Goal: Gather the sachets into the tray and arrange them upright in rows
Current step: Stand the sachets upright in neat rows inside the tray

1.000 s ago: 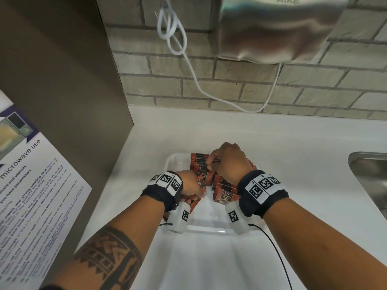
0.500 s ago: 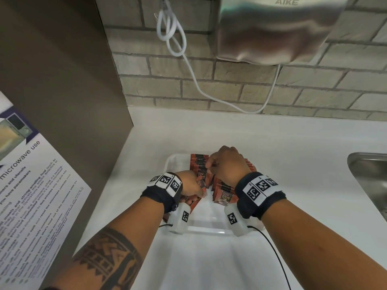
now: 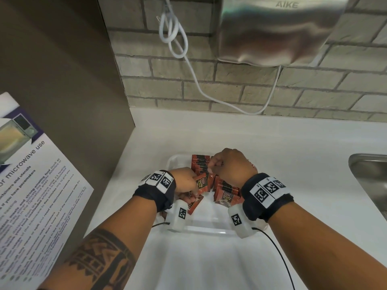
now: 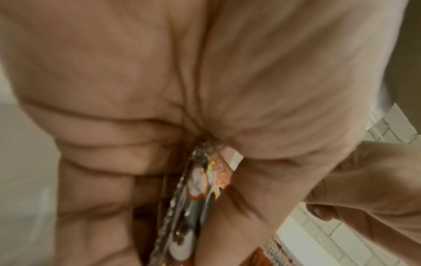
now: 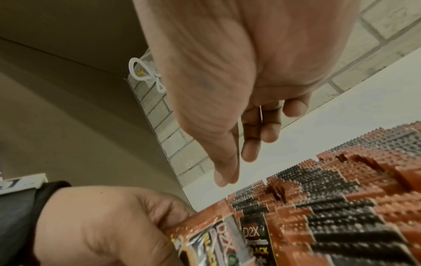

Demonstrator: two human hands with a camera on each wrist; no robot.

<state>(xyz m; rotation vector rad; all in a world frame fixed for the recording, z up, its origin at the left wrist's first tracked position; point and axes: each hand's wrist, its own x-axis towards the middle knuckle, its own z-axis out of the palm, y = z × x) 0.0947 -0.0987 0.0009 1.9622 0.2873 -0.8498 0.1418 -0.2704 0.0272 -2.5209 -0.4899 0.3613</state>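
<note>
Sachets (image 3: 227,193), red-brown with black bands and "D2X BLACK" print, stood upright in rows inside white tray (image 3: 173,162) on pale surface (image 3: 293,147). Seen from right wrist as packed ranks of crimped top edges (image 5: 330,212). Held sachets (image 3: 202,183), a few together, leaned tilted at near end of left row, gripped by left hand (image 3: 184,181): fingers curled round them, thumb pressed on the front, edge-on in left wrist view (image 4: 196,198). Another sachet (image 3: 193,204) lay loose under that hand. Right hand (image 3: 232,166) hovered knuckles-up over far rows, fingers (image 5: 250,144) loosely bent and pointing down, thumb close against forefinger, nothing visibly between them; whether fingertips touched the rows could not be told. Both forearms reached forward over near rim of tray, wrists strapped with black bands bearing square markers. Beyond: brick wall (image 3: 209,84), steel dryer (image 3: 278,30) with looped white cable (image 3: 173,32), sink corner (image 3: 370,174) at right, microwave notice (image 3: 31,185) at left.
</note>
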